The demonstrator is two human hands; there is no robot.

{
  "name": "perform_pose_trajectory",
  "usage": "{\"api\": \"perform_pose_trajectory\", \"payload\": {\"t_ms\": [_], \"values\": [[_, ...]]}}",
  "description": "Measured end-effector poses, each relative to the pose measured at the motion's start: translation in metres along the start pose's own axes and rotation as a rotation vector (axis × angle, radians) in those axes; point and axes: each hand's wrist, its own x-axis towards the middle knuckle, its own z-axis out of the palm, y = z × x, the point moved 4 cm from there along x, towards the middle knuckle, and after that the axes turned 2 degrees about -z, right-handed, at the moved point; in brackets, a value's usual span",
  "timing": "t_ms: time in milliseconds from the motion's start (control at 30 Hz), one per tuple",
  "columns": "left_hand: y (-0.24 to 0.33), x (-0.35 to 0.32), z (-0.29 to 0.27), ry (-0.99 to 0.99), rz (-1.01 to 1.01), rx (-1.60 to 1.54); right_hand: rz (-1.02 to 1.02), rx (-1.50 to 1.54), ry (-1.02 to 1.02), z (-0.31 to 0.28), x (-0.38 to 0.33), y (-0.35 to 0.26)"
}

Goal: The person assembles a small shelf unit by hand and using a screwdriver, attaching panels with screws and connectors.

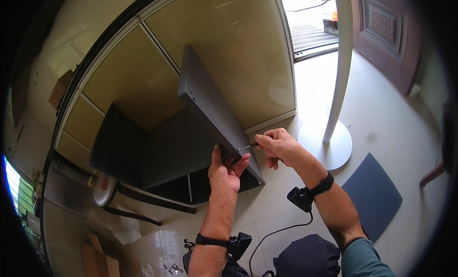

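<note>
A dark grey furniture frame [167, 143] made of joined panels stands against a cabinet. Its upright side panel [210, 105] has a narrow edge facing me, with small holes in it. My right hand [281, 145] is closed on a screwdriver [248, 146], whose thin shaft points left and meets the panel's edge near its lower part. Just below that spot, my left hand [227, 171] lies against the panel with its palm up. Its thumb and fingers are apart around the edge, touching it. A small fitting at the screwdriver's tip is too small to make out.
A loose grey board [374, 196] lies on the tiled floor at right. Behind it stands a white pole on a round base [329, 148]. At lower left are a black-legged stool [131, 207], cardboard [95, 258] and scattered small hardware [174, 269]. A cable [272, 229] hangs from my right wrist.
</note>
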Motion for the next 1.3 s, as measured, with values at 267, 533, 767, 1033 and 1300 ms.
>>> {"api": "perform_pose_trajectory", "payload": {"t_ms": [267,533,767,1033,1300], "values": [[0.003,-0.001,-0.004,0.014,0.014,0.015,-0.027,-0.386,-0.069,-0.001,-0.004,-0.013],[0.0,-0.001,0.001,0.006,0.03,0.001,-0.907,-1.169,-0.054,-0.002,0.003,-0.027],[0.002,-0.002,0.0,0.02,0.04,0.03,0.083,-0.529,-0.179,0.002,0.007,-0.035],[0.001,-0.004,0.002,0.007,0.051,0.017,-0.565,-0.666,-0.111,0.001,0.013,-0.027],[0.0,-0.001,0.0,-0.006,0.05,0.022,-0.676,-0.938,-0.169,0.012,0.011,-0.025]]}}
